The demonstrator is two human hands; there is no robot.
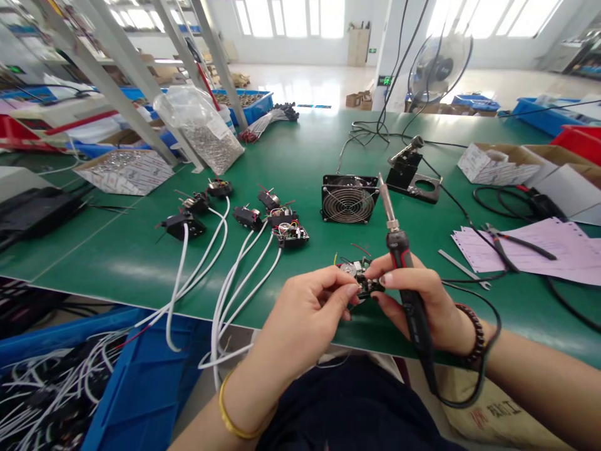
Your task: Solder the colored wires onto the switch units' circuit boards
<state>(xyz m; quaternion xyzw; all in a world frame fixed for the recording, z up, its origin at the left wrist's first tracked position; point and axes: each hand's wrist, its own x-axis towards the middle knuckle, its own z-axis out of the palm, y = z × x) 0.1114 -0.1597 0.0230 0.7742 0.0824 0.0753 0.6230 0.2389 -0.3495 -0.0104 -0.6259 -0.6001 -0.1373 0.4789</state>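
A small black electronic assembly (350,268) with wires and a circuit board lies at the table's front edge, between my hands. My left hand (310,313) pinches at its left side; whether a wire is between the fingertips is hidden. My right hand (422,294) grips the assembly's right side with its fingertips. A soldering iron (404,257) is also tucked in that hand, its tip pointing up and away from the assembly. Similar assemblies (293,235) with white cables lie to the left on the green table (282,169).
A small fan (348,200) stands ahead, beside a soldering iron stand (413,172). Pliers (521,244), a wrench (462,268) and pink papers (539,250) lie at right. A blue bin (136,388) full of cabled units is at lower left. The iron's cord (491,369) loops around my right wrist.
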